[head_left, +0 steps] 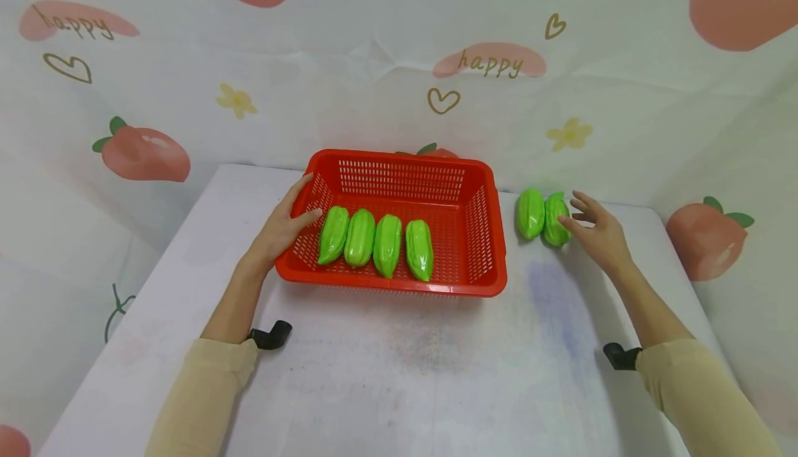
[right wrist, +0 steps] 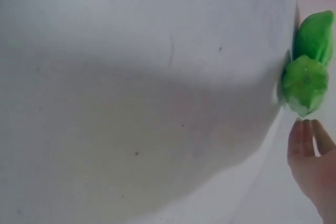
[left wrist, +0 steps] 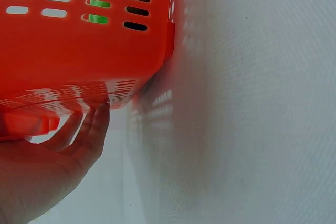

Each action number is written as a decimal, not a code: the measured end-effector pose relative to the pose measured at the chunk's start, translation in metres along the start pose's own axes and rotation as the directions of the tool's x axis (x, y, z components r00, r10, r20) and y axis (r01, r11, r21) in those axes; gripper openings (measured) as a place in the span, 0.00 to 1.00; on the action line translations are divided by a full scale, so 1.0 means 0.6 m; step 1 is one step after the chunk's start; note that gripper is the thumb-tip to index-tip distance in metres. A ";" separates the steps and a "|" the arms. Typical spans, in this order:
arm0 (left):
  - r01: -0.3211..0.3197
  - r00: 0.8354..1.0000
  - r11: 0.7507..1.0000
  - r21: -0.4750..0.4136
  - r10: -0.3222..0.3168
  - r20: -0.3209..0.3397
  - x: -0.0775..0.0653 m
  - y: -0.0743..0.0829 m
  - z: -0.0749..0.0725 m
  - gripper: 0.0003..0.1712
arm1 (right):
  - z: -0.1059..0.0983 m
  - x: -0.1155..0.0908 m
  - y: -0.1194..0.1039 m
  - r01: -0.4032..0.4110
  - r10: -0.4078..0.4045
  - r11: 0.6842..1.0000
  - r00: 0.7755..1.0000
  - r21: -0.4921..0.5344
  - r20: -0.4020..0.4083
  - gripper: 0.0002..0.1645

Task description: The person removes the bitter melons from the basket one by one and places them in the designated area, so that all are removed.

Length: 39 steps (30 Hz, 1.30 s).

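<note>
My left hand point(head_left: 278, 228) holds the red plastic basket point(head_left: 399, 289) by its left side, thumb over the rim and fingers along the outside wall. Inside lie several glossy green, ribbed fruits that look like star fruit point(head_left: 388, 246), in a row near the front. Two more sit on the table right of the basket, side by side: a left star fruit point(head_left: 530, 214) and a right star fruit point(head_left: 554, 221). My right hand point(head_left: 600, 235) is beside the right one, fingers spread and nothing gripped. Its fingertips come close to that fruit's end in the right wrist view.
The white table point(head_left: 374, 388) has faint stains and runs back to a printed cloth wall point(head_left: 374, 76). A black curved piece point(head_left: 272, 335) shows at the left wrist, and a similar black piece point(head_left: 621, 356) at the right wrist.
</note>
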<state>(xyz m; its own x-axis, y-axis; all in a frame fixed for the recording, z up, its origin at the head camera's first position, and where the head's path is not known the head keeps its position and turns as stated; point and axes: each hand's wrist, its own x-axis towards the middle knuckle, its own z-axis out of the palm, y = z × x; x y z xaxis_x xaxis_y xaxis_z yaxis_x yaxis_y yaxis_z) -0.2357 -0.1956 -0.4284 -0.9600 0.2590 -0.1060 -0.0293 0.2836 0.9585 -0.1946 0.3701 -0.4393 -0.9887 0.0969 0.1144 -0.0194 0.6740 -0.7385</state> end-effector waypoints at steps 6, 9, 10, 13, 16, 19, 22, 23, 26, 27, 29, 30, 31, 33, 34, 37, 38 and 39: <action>-0.003 1.000 1.000 -0.004 0.003 0.000 -0.002 0.004 0.002 0.42 | 0.004 -0.006 -0.024 0.085 -0.077 0.992 0.994 0.090 -0.082 0.36; -0.003 1.000 1.000 -0.002 0.003 0.001 -0.004 0.006 0.002 0.42 | 0.004 -0.015 -0.050 0.138 -0.118 0.978 0.985 0.159 -0.127 0.34; -0.004 1.000 1.000 -0.001 0.004 0.002 -0.004 0.006 0.003 0.42 | 0.004 -0.018 -0.059 0.151 -0.127 0.972 0.982 0.180 -0.140 0.33; -0.001 1.000 1.000 -0.004 0.001 0.000 -0.004 0.005 0.002 0.42 | 0.008 -0.019 -0.076 0.193 -0.155 0.954 0.973 0.230 -0.172 0.32; 0.003 1.000 1.000 -0.012 -0.003 -0.002 -0.003 0.002 0.000 0.43 | 0.013 -0.015 -0.082 0.208 -0.167 0.945 0.970 0.251 -0.175 0.33; 0.009 1.000 1.000 -0.012 -0.009 0.000 -0.001 0.001 -0.001 0.42 | 0.015 -0.017 -0.095 0.223 -0.184 0.938 0.969 0.264 -0.163 0.34; 0.014 1.000 1.000 -0.010 -0.014 0.005 -0.002 0.003 0.000 0.42 | 0.015 -0.026 -0.121 0.251 -0.211 0.923 0.964 0.292 -0.162 0.36; 0.014 1.000 1.000 -0.011 -0.014 0.007 -0.003 0.007 0.000 0.42 | 0.014 -0.029 -0.131 0.265 -0.224 0.916 0.961 0.301 -0.163 0.36; 0.019 1.000 1.000 -0.020 -0.019 0.011 -0.013 0.028 0.004 0.42 | 0.014 -0.035 -0.157 0.303 -0.263 0.899 0.951 0.316 -0.166 0.36; 0.018 1.000 1.000 -0.020 -0.018 0.013 -0.017 0.036 0.005 0.42 | 0.014 -0.036 -0.163 0.314 -0.274 0.895 0.948 0.318 -0.164 0.36; 0.017 1.000 1.000 -0.019 -0.017 0.014 -0.024 0.049 0.008 0.42 | 0.014 -0.035 -0.171 0.327 -0.289 0.888 0.944 0.324 -0.161 0.36; 0.020 1.000 1.000 -0.022 -0.020 0.015 -0.026 0.053 0.009 0.42 | 0.015 -0.035 -0.174 0.331 -0.294 0.887 0.943 0.323 -0.159 0.35; 0.021 1.000 1.000 -0.022 -0.020 0.015 -0.025 0.051 0.009 0.42 | 0.015 -0.035 -0.175 0.333 -0.296 0.886 0.942 0.322 -0.159 0.35; 0.019 1.000 1.000 -0.014 -0.019 0.012 -0.018 0.038 0.006 0.42 | 0.017 -0.036 -0.179 0.337 -0.300 0.886 0.940 0.318 -0.161 0.35; 0.020 1.000 1.000 -0.012 -0.020 0.009 -0.013 0.031 0.005 0.42 | 0.019 -0.036 -0.181 0.340 -0.303 0.886 0.939 0.315 -0.163 0.34; 0.018 1.000 1.000 -0.003 -0.018 0.003 0.000 0.008 0.001 0.42 | 0.023 -0.038 -0.189 0.345 -0.311 0.882 0.938 0.322 -0.152 0.34; 0.017 1.000 1.000 -0.001 -0.017 0.002 0.002 0.004 0.001 0.42 | 0.025 -0.039 -0.191 0.346 -0.315 0.880 0.938 0.325 -0.145 0.34; 0.016 1.000 1.000 0.000 -0.016 0.000 0.004 0.002 0.000 0.42 | 0.026 -0.040 -0.194 0.346 -0.319 0.878 0.938 0.331 -0.136 0.34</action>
<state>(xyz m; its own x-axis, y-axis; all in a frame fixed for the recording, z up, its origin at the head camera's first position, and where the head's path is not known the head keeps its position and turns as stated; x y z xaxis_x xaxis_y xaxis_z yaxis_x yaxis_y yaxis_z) -0.2378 -0.1945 -0.4275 -0.9593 0.2548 -0.1218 -0.0451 0.2874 0.9567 -0.1711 0.2778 -0.3666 -0.9011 -0.0241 0.4330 -0.4084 0.3831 -0.8285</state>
